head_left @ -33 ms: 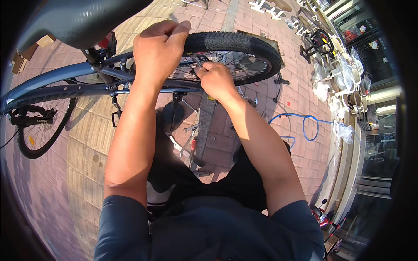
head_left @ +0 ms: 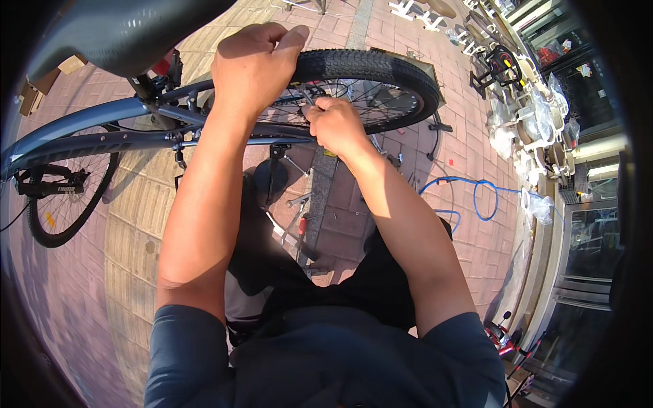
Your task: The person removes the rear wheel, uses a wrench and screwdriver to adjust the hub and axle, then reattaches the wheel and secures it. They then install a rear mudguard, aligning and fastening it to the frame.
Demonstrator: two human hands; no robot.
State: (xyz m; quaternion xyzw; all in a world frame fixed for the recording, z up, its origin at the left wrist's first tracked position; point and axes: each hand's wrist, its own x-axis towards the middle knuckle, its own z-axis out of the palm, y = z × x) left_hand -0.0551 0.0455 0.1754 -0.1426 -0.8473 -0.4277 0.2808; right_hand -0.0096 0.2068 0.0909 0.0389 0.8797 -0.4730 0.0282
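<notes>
A bicycle's rear wheel lies across the view, with its knobbly black tire at the top. My left hand is closed around the left part of that tire, its thumb pointing right along the tread and its fingertips hidden. Near the wheel's hub, my right hand has its fingers curled beside the spokes. A thin greyish piece shows at those fingertips, too small to make out. The blue-grey frame runs left from the wheel, and the black saddle looms at the upper left.
A pedal hangs below the frame. Between my legs, wrenches and a red-handled tool lie on the brick paving. A blue hose coils at right, near plastic-wrapped white parts. The front wheel is far left.
My left hand has shifted slightly right and up at the tire, its forearm with it. My right hand stays almost in place by the hub.
</notes>
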